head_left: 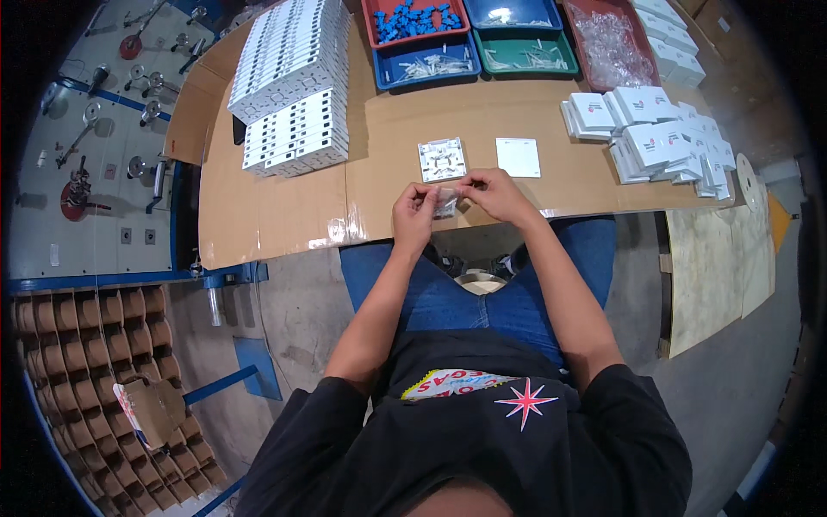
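Note:
My left hand [413,215] and my right hand [497,196] meet at the near edge of the cardboard-covered table. Between them they pinch a small clear plastic bag [446,204], one hand on each side; its contents are too small to make out. Just beyond the bag lies an open white square housing [442,160] with small fittings inside. To its right, a flat white square cover [518,158] rests apart from the housing.
Tall stacks of white housings [295,129] stand at left. Along the back sit a red tray [374,34] of blue parts, blue and green trays [527,71] of small pieces, and a red tray [572,26] of clear bags. White boxed units [659,145] pile up at right.

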{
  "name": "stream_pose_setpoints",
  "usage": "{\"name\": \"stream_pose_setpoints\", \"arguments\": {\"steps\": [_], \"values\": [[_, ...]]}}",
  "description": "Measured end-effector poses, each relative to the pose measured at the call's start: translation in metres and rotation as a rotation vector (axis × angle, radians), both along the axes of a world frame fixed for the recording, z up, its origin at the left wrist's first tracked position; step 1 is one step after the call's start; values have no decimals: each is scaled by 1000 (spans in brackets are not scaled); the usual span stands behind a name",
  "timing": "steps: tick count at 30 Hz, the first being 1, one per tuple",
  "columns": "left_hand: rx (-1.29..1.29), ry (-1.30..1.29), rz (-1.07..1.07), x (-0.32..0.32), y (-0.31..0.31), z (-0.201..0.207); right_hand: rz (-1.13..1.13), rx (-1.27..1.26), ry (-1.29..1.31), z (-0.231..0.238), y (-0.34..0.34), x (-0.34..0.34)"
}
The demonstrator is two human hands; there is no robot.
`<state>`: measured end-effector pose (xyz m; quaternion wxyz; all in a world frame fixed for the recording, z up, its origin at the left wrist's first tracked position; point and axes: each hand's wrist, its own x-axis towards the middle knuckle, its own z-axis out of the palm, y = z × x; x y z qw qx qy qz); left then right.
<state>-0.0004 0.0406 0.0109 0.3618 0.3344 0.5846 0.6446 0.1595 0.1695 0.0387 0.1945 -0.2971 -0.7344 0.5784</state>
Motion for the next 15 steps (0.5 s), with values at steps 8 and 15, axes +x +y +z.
{"name": "stream_pose_setpoints", "arguments": {"steps": [8,15], "values": [[-12,-34,7,4,-2,0,115,-163,109,-15,3,5],[-41,-51,-139,3,-2,5,119,-109,73,10,-13,-2]]}}
